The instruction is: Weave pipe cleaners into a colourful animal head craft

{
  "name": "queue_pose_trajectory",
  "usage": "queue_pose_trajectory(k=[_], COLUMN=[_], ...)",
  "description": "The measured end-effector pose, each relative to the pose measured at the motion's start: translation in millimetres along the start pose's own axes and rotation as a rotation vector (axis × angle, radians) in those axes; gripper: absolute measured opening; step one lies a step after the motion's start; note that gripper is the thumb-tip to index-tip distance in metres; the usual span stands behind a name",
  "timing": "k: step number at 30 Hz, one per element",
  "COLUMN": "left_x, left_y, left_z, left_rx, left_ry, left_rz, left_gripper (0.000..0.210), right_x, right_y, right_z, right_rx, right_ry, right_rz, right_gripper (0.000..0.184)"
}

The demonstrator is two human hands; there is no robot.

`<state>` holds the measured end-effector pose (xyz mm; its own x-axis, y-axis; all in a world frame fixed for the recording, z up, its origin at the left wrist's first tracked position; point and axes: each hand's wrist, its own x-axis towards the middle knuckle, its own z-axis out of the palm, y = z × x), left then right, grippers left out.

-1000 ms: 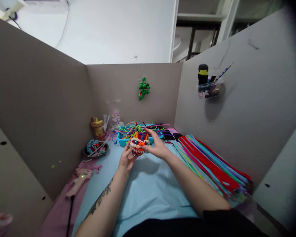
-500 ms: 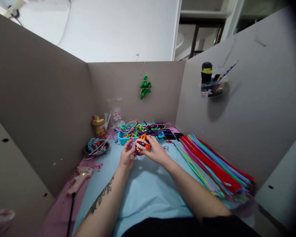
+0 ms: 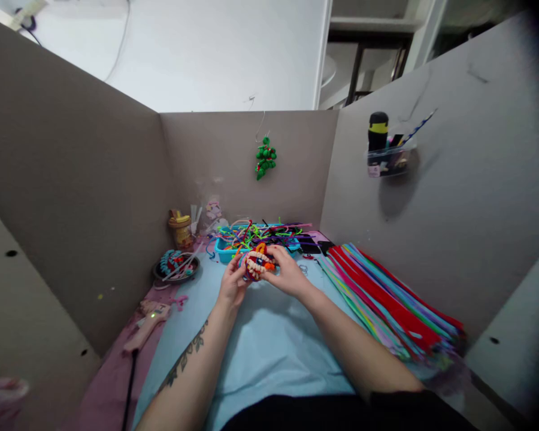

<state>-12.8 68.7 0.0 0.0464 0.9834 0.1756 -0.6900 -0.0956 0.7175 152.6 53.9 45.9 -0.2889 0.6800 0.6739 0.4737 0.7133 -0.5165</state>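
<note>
Between my two hands is a rounded pipe-cleaner craft piece [image 3: 257, 264], mostly red with cream twisted strands, orange bits and some blue and pink. My left hand [image 3: 233, 282] grips its left side, thumb at the front. On the right, my right hand [image 3: 284, 272] holds it with the fingers over the top and the thumb low at the front. Parts of the piece are hidden behind the fingers. It is held up over the light blue cloth [image 3: 278, 335], just in front of a blue basket [image 3: 224, 255] heaped with loose coloured pipe cleaners [image 3: 256, 233].
Right of my hands lies a thick bundle of long pipe cleaners [image 3: 386, 299]. A pink glue gun [image 3: 148, 326] with its cord and a dark bowl [image 3: 176, 275] of pieces are at left. Grey panels enclose three sides; a green ornament [image 3: 266, 158] hangs at the back.
The view has shifted very slightly. Both hands still hold the craft piece in nearly the same spot, with only a small shift of the right thumb.
</note>
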Motion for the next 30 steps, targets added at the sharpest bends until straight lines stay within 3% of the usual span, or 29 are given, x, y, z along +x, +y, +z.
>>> queue_pose_trajectory(k=[17,22,30], left_x=[1.3,2.7,5.5], left_y=[-3.1,-1.2,1.1], left_z=[-2.2,-3.7,-6.3], left_rx=[-0.072,-0.078,-0.107], left_ry=[-0.010,-0.006,0.021], left_rz=[-0.029,-0.072,-0.076], left_gripper=[0.044,0.041,0.036], right_x=[-4.3,4.8,16.6], right_y=[-12.9,-9.5,-2.6], right_z=[11.9,4.5,-5.1], right_rx=[-0.047,0.014,0.011], right_ry=[0.017,-0.049,-0.125], right_rz=[0.011,0.036,-0.098], right_gripper=[0.042,0.051,0.044])
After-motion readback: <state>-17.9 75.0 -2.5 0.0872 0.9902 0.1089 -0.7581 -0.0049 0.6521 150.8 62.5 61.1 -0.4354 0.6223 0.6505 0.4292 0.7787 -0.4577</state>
